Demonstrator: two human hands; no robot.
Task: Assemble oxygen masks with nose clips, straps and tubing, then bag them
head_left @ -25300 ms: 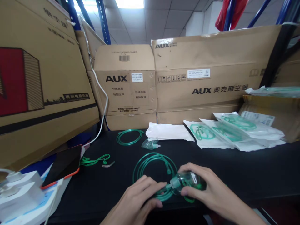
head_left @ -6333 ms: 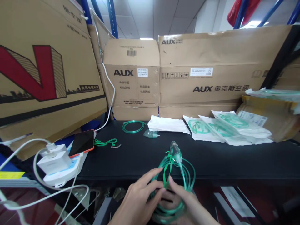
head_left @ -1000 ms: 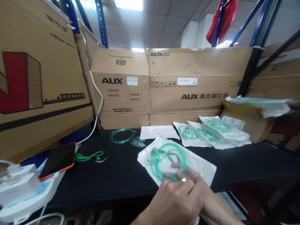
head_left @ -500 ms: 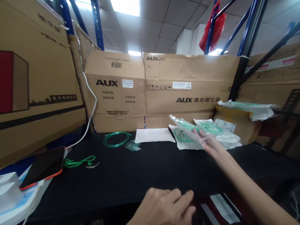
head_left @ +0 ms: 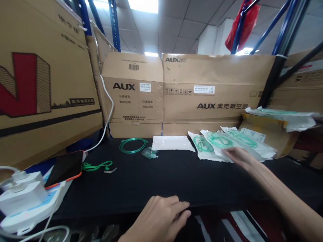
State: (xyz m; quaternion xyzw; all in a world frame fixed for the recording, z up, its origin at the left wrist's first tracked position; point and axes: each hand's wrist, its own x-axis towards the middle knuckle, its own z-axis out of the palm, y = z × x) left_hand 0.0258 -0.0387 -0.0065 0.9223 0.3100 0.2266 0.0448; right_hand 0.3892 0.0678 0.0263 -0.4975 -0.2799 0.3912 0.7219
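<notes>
My right hand [head_left: 238,157] reaches over the table at the right. Its fingers are closed on the near edge of a sealed pouch of green tubing [head_left: 219,139], which lies among similar pouches. To its left is another pouch with green tubing [head_left: 203,145], and to its right a further pouch [head_left: 244,138]. My left hand [head_left: 165,213] rests at the table's front edge, fingers loosely bent, thumb apart, holding nothing. Further back lie a coil of green tubing [head_left: 133,146], a small clear mask [head_left: 150,153] and a flat white packet [head_left: 173,143].
On the left are a phone [head_left: 66,168], a green strap [head_left: 97,165], a short clear piece [head_left: 110,170] and a power strip [head_left: 30,215] with chargers. Cardboard [head_left: 217,74] walls the back. At the right stands an open brown box [head_left: 284,132] with a pouch [head_left: 282,114] on top.
My right hand has lowered the pouch, raised and tilted before, flat among the others. My left hand stays by the table edge. The view has turned a little to the left.
</notes>
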